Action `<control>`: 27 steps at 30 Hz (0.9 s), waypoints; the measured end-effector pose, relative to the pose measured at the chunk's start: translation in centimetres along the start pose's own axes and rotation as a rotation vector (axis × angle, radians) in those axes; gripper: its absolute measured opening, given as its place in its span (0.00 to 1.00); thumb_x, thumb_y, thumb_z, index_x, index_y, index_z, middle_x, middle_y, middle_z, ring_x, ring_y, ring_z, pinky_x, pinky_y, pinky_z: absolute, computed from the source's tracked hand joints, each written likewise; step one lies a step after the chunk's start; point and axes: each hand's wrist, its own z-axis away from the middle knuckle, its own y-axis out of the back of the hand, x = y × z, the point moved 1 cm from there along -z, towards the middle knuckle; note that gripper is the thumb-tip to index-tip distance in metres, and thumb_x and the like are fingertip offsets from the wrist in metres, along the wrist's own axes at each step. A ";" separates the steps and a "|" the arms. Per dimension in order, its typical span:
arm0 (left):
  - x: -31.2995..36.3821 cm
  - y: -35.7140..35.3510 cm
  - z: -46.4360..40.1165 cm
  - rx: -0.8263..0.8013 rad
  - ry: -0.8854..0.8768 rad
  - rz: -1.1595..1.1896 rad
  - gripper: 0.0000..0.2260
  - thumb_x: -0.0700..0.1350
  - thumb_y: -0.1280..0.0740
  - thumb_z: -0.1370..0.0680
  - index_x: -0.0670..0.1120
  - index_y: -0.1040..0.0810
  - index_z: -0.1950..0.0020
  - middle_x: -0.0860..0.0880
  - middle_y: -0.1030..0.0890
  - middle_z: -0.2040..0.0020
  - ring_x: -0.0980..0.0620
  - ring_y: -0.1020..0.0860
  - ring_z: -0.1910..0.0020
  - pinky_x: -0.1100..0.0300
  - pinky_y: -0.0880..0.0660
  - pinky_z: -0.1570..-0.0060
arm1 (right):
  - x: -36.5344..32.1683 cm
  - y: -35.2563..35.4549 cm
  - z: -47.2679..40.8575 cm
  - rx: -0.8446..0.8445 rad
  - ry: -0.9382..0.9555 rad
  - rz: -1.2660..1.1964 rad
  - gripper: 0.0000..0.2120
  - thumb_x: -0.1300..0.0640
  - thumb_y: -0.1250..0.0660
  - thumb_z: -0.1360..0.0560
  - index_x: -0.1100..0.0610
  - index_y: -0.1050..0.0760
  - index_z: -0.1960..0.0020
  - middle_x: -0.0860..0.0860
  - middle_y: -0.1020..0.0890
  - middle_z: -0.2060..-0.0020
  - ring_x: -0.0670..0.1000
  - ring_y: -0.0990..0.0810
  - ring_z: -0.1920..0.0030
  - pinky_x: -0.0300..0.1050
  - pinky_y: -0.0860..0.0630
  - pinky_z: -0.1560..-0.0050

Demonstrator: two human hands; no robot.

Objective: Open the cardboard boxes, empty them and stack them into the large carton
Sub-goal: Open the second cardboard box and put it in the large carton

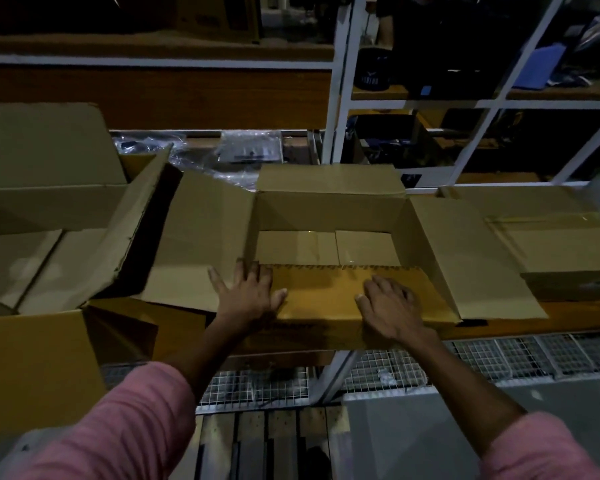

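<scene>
Cardboard boxes pretty much fill the wooden shelf here, so going left to right. Far left is the large carton, flaps up and open, with what looks like flattened cardboard lying inside it. Its right flap leans over toward the middle.

Dead centre sits the open box, all four flaps folded outward. You can see its taped bottom, nothing else in there that I can make out. The near flap is bent down toward the person, and both hands are on it. The left hand lies flat with fingers spread, pressing the flap's left end right at the box corner. The right hand rests on the flap further right, fingers a bit bent but still just pressing down, not wrapped around anything. Both arms come in from pink sleeves.

Right of that, just past the box's right flap, another box sits on the shelf, taped closed.

Behind it all there's white metal racking holding dark stuff too dim to identify, and plastic-wrapped items behind the open box.
</scene>
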 end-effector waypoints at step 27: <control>8.3 15.9 3.6 -0.465 -0.355 0.078 0.15 0.49 0.45 0.14 0.44 0.25 0.34 0.45 0.24 0.41 0.50 0.24 0.51 0.56 0.29 0.55 | -5.9 16.4 2.5 -0.502 -0.035 -0.194 0.13 0.48 0.34 0.19 0.46 0.25 0.34 0.48 0.18 0.45 0.49 0.19 0.48 0.48 0.19 0.50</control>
